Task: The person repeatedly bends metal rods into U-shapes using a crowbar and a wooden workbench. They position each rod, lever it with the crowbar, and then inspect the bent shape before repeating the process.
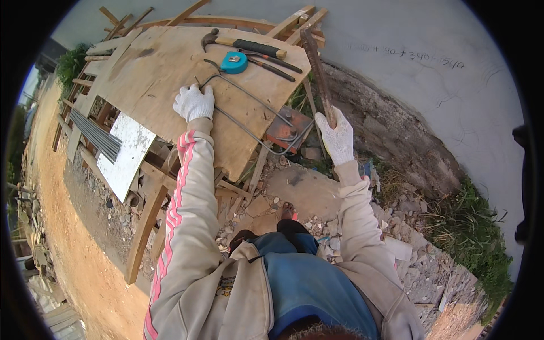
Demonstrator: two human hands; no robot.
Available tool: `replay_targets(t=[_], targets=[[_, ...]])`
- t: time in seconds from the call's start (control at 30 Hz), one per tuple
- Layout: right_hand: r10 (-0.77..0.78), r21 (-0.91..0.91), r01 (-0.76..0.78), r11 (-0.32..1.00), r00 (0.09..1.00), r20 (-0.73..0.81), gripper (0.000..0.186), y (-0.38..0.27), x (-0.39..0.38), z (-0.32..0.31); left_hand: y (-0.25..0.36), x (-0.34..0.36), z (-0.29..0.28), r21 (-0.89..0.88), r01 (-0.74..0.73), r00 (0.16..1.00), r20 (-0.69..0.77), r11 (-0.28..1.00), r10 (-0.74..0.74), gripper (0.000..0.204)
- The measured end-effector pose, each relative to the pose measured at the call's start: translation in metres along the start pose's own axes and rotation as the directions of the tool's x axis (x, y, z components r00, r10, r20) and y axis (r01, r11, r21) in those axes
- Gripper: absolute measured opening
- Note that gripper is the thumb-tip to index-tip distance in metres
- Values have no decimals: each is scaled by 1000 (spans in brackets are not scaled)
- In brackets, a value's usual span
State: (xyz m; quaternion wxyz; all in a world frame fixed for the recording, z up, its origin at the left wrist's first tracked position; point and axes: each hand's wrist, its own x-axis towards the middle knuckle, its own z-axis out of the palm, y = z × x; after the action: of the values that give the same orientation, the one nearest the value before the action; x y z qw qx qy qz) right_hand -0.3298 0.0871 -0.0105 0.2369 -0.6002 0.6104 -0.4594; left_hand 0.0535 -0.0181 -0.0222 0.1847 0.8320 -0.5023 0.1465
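Observation:
My left hand (pixel 194 104), in a white knit glove, is closed around one end of a bent steel rod (pixel 249 95) on the plywood tabletop (pixel 164 62). The rod forms a long, narrow loop whose far end reaches a rusty red metal plate (pixel 279 129) with pegs at the table's right edge. My right hand (pixel 338 139), also gloved, grips the lower end of a rusty metal bar (pixel 318 73), which slants up and away from me. Whether the bar touches the plate cannot be made out.
A claw hammer (pixel 243 45), a teal tape measure (pixel 233 62) and pincers (pixel 275 65) lie at the table's far side. Thin steel rods (pixel 96 137) rest by a white board (pixel 127 150) on the left. Rubble lies underfoot; a grey wall (pixel 419 73) and grass (pixel 470 221) border the right.

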Motion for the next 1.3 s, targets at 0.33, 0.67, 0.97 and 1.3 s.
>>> replay_targets(t=[0.33, 0.67, 0.97, 1.3], targets=[[332, 274, -472, 838, 839, 432, 24, -8, 35, -12, -15, 18, 9, -264, -5, 1000, -10, 965, 2, 32], [177, 338, -263, 903, 948, 266, 20, -84, 3, -76, -24, -18, -169, -607, 148, 941, 330, -781, -79, 32], [146, 249, -183, 951, 976, 159, 16, -38, -38, -18, -71, -153, -202, -600, 94, 995, 42, -795, 86, 32], [221, 77, -242, 967, 952, 214, 27, 2, -33, -11, -119, -312, -151, -621, 784, 621, 783, 11, -48, 40]])
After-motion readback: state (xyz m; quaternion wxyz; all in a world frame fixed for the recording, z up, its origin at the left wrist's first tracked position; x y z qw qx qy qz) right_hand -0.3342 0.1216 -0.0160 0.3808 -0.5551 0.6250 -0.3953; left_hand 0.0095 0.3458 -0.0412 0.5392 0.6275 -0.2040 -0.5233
